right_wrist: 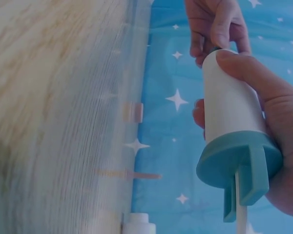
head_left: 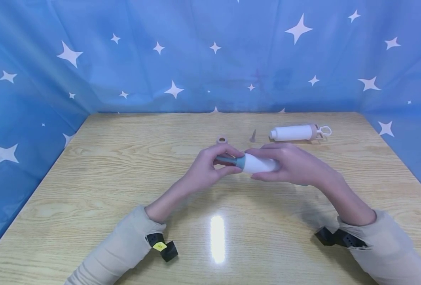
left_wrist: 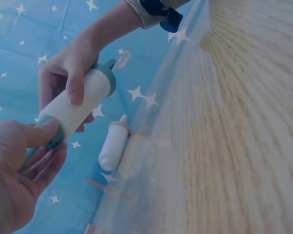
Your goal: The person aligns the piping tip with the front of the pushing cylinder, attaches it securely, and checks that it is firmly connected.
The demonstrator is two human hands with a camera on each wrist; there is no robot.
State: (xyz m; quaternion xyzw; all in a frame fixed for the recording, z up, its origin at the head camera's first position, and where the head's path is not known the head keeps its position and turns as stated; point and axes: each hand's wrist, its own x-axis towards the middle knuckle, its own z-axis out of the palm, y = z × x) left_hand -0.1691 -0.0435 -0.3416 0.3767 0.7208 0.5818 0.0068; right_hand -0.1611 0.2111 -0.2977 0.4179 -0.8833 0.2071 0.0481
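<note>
My right hand (head_left: 292,164) grips a white syringe-like tube (head_left: 258,163) around its barrel, held above the table. A teal flange with two prongs (right_wrist: 241,158) closes its rear end, and a white rod sticks out there in the right wrist view. At the front end, my left hand (head_left: 205,168) pinches the teal collar (head_left: 240,162) between thumb and fingers. A slim teal nozzle (head_left: 225,159) extends from that collar into the left hand, partly covered by fingers.
Behind the hands lie a pink ring cap (head_left: 218,141), a pinkish tapered nozzle (head_left: 253,137) and a second white tube (head_left: 291,133) with a pink end and white loop handle. A blue star-patterned curtain (head_left: 196,71) borders the wooden table (head_left: 100,182).
</note>
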